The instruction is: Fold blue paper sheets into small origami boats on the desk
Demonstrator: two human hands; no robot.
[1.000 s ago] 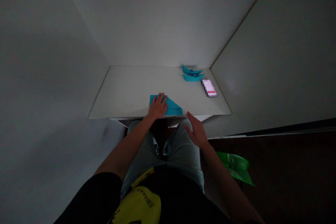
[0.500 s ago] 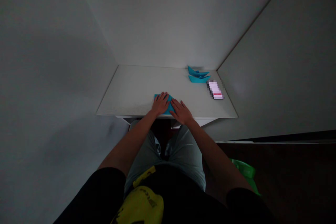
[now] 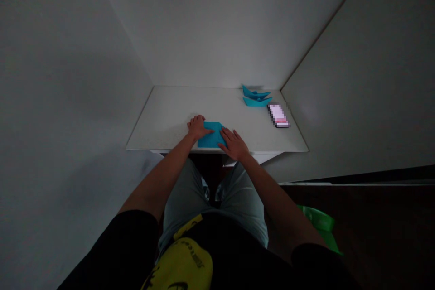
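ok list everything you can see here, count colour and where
folded paper: 1, blue, flat at the near edge of the table, under both hands
paper boats: 2, blue, far right corner of the table, side by side
blurred card-like item: 1, white and pink, right side of the table, nearer than the boats
table: 1, white, set in a corner between pale walls
green object: 1, green, on the dark floor at the right, partly hidden
left hand: 1, resting on the paper's left edge
right hand: 1, flat on the paper's right edge
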